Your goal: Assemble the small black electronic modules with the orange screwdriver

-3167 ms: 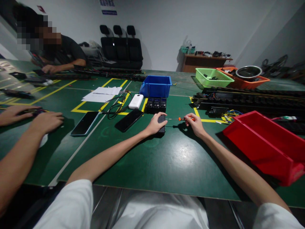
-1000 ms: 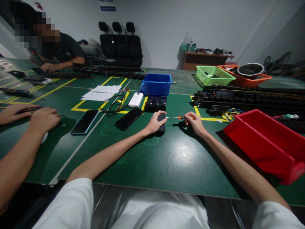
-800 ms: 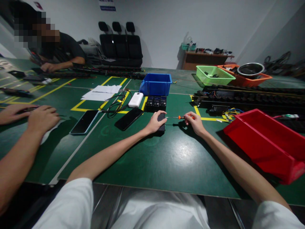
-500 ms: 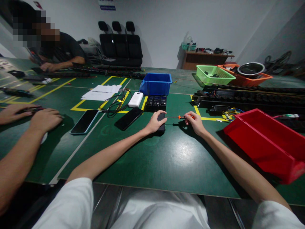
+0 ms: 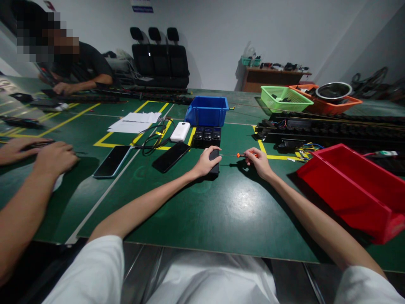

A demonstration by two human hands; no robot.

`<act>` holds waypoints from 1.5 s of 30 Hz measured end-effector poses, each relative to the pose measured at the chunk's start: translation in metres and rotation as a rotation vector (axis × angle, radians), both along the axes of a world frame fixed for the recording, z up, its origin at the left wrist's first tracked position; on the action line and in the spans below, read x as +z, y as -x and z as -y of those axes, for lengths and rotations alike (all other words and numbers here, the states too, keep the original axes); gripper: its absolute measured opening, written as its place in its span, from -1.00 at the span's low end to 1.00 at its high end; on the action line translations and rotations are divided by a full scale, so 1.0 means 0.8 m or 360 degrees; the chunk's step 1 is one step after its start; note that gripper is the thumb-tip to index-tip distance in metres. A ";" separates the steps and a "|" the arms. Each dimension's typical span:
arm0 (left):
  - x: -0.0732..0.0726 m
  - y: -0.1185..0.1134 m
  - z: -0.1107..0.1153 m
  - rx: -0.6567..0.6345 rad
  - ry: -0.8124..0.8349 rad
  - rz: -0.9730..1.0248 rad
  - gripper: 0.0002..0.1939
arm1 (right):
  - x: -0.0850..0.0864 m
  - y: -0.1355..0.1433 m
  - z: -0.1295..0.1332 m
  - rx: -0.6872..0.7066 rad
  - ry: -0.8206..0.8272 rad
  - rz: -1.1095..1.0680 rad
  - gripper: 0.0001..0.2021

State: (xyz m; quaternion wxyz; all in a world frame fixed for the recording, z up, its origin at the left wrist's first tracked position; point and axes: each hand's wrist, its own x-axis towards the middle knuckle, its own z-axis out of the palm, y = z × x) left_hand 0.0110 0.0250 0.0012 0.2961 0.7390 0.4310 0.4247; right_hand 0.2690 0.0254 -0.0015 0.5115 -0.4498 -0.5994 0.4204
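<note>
My left hand [image 5: 205,162] is closed round a small black box [image 5: 215,169] on the green table. From the right, my right hand [image 5: 257,161] grips a screwdriver [image 5: 239,155] by its orange handle. The screwdriver lies level, and its thin shaft reaches the right side of the box; where the tip sits is too small to make out. Just behind the box stands a row of black modules [image 5: 207,136]. A dark phone [image 5: 171,157] lies to the left of my left hand.
A blue bin [image 5: 207,112] and a white power bank [image 5: 180,131] lie farther back. At right are a red bin [image 5: 354,190] and long black assemblies [image 5: 313,131] with wires. Another phone [image 5: 113,161] lies left, near a co-worker's hands [image 5: 53,160]. Another person sits across the table.
My hands, the black box and the screwdriver stay practically in place. At the left, the co-worker's nearer hand has shifted slightly left.
</note>
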 end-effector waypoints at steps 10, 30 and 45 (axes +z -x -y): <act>0.001 0.000 0.001 -0.0003 0.0009 0.0000 -0.69 | -0.001 -0.001 -0.001 -0.0006 0.0003 0.0009 -0.71; 0.002 0.000 0.001 -0.0003 0.0002 0.0011 -0.70 | -0.006 -0.001 -0.004 -0.0022 0.0006 0.0020 -0.70; 0.001 0.000 0.002 -0.0002 0.0007 0.0007 -0.70 | -0.005 -0.001 -0.004 0.0019 0.0004 -0.0016 -0.74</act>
